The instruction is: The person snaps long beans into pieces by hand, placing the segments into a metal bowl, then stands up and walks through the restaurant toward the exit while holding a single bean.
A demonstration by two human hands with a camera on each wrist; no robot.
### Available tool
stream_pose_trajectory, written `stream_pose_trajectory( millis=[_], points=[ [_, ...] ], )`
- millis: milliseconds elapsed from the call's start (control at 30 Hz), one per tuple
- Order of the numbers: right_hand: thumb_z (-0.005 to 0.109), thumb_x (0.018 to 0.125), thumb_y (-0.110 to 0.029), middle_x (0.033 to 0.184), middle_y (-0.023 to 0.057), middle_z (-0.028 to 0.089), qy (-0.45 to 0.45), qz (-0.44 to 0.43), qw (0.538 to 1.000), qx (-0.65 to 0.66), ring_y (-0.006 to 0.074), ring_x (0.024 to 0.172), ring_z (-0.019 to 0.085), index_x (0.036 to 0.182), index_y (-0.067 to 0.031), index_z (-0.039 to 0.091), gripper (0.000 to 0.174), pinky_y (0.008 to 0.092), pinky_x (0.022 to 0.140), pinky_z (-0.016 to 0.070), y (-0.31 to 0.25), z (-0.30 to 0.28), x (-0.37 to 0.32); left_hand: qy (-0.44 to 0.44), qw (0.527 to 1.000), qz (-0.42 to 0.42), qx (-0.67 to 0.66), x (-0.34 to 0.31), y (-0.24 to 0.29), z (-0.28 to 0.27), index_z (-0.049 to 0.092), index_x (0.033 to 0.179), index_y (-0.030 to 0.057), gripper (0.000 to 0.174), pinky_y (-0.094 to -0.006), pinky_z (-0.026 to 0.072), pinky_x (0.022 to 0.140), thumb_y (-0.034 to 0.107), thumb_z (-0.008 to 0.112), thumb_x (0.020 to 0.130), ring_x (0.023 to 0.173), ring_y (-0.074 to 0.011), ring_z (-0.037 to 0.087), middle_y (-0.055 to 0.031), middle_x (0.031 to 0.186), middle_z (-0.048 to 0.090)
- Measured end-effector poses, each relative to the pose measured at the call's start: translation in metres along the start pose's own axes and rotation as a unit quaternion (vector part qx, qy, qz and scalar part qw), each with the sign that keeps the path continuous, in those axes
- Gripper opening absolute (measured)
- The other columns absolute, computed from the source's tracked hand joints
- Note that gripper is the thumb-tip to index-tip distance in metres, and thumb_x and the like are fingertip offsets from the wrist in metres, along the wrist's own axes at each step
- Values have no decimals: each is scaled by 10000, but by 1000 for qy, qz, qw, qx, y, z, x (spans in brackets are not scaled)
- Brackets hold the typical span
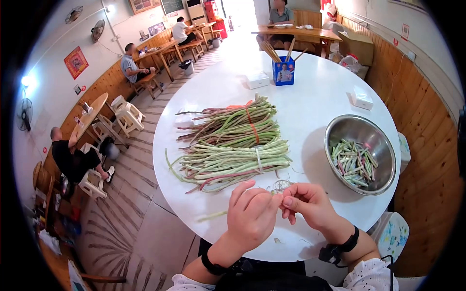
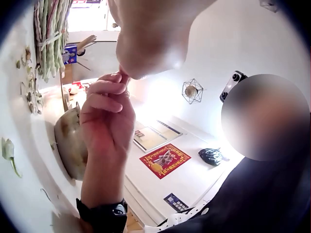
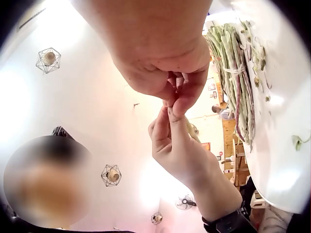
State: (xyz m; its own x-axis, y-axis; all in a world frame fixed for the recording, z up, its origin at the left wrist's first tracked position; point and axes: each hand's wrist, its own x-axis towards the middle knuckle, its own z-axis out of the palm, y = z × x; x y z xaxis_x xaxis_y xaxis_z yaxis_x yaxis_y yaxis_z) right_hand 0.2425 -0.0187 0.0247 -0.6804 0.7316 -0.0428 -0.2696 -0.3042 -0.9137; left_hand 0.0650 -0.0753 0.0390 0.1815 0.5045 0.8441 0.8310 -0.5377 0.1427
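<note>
Over the near edge of the round white table (image 1: 310,104), my two hands meet fingertip to fingertip. My left hand (image 1: 253,216) grips a long green bean (image 1: 212,215), whose blurred length sticks out to the left. With thumb and forefinger, my right hand (image 1: 310,203) pinches at the bean's end; the fingers hide that end in all views. Just beyond lie a pale green bundle of long beans (image 1: 225,162), tied with a white band, and a darker bundle (image 1: 233,123) with a red band. Small trimmed scraps (image 2: 33,92) are scattered near the hands.
At the right stands a steel bowl (image 1: 384,162) with short bean pieces (image 1: 357,164) in it. Toward the back are a blue chopstick holder (image 1: 283,72) and two white boxes, one at the left (image 1: 257,80), one at the right (image 1: 361,98). Several people sit at other tables.
</note>
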Motion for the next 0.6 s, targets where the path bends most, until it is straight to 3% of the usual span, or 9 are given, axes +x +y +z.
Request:
stream_pose_trajectory(
  millis=[167, 233, 333, 533, 600],
  points=[
    [631, 957, -110, 838, 80, 650, -16, -7, 999, 30, 150, 697, 657, 958, 24, 618, 135, 280, 548, 529, 7, -1, 2, -21, 991, -94, -97, -7, -1, -1, 724, 890, 57, 180, -410, 495, 870, 1, 745, 720, 799, -213, 589, -32, 828, 582],
    [618, 964, -100, 857, 79, 643, -31, -9, 999, 44, 148, 728, 647, 983, 26, 615, 127, 280, 596, 533, 8, 0, 1, -11, 979, -136, -149, -11, -3, 2, 722, 897, 56, 161, -382, 496, 846, -9, 737, 750, 812, -221, 587, -49, 844, 590],
    [607, 971, -97, 863, 77, 637, -39, -15, 998, 46, 145, 746, 640, 1004, 25, 609, 126, 284, 625, 535, 7, 2, 1, -29, 939, -268, -215, -6, 8, -4, 720, 905, 51, 140, -331, 487, 801, -23, 721, 786, 840, -217, 588, -73, 885, 603],
    [600, 979, -111, 855, 58, 628, -67, -29, 997, 24, 123, 754, 630, 1028, 17, 603, 137, 265, 636, 521, 0, 0, 1, -29, 946, -236, -218, 0, -5, -8, 673, 922, 27, 82, -281, 453, 679, 9, 697, 845, 778, -196, 565, -81, 907, 595],
    [612, 970, -100, 835, 35, 632, -35, -9, 999, -34, 90, 732, 621, 1013, 8, 619, 117, 253, 630, 512, 1, -2, 4, 95, 882, -298, -354, 7, -16, -22, 620, 996, 19, 61, -261, 436, 656, 55, 607, 948, 746, -140, 535, -78, 978, 601]
  ],
)
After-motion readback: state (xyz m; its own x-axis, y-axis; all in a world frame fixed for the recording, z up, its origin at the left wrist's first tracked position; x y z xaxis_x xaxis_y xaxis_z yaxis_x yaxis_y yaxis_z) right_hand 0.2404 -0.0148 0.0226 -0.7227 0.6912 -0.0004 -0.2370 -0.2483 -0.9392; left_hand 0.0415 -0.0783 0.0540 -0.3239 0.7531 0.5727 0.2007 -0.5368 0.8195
